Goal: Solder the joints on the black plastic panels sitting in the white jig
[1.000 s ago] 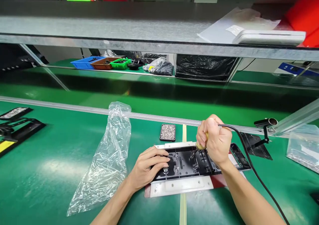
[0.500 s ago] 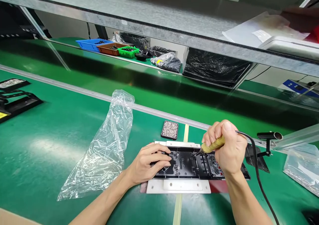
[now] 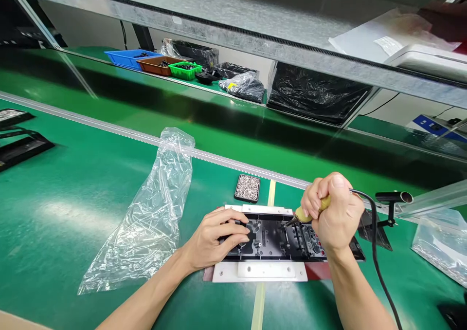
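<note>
**Soldering iron on black panel, left hand bracing**

Head view:
- Right hand (image 3: 335,215) is fisted tight around a soldering iron (image 3: 310,213) with a yellow grip; its tip points down-left onto the black panel (image 3: 277,237). The black cord (image 3: 375,252) loops off the wrist toward the bench's right edge.
- Left hand (image 3: 215,240) lies flat, fingers loosely spread and pressing on the panel's left end. It grips nothing.
- The panel sits in a white fixture plate (image 3: 260,271) near the front edge of the green bench (image 3: 73,213), mid-right.
- Just behind the fixture: small tray of screws (image 3: 247,188). Left of it: empty clear bag (image 3: 153,223).

Risks, as I judge them:
- Left fingertips are near the hot tip; a slip means a burn.
- The cord could snag on the black stand (image 3: 390,208) just right of the hand and jerk the tip.
- The bag is near enough to melt if the iron swings left.

Count: one iron, one panel, one fixture, one screw tray, one bag at left, a second bag (image 3: 438,245) at the right edge, three bins (image 3: 156,62) on the far shelf.
</note>
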Motion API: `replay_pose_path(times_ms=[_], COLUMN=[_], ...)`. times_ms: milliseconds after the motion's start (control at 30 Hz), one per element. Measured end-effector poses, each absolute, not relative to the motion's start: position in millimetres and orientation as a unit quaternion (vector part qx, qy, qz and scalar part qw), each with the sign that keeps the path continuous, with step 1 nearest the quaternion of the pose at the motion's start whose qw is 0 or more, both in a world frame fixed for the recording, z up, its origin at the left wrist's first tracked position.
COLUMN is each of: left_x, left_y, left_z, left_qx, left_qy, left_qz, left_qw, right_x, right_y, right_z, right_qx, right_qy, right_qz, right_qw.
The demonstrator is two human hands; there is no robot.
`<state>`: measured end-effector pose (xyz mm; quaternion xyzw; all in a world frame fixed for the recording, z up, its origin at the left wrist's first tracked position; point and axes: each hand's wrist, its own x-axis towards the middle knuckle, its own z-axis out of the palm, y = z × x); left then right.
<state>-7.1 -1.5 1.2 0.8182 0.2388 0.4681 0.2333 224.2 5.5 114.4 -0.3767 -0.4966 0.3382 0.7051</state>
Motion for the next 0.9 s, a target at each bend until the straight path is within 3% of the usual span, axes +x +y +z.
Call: replay_pose_path(times_ms=[900], left_x=[-9.7], left_y=[-9.0], left_z=[1.7], left_qx=[0.820], left_qy=[0.245], left_qz=[0.462], left_qw=[0.234], right_x=[213.6], right_y=[-1.8], right_z=[119.5], right_qx=[-0.390], right_qy=[-0.465], right_qz=[0.334], right_qw=[0.721])
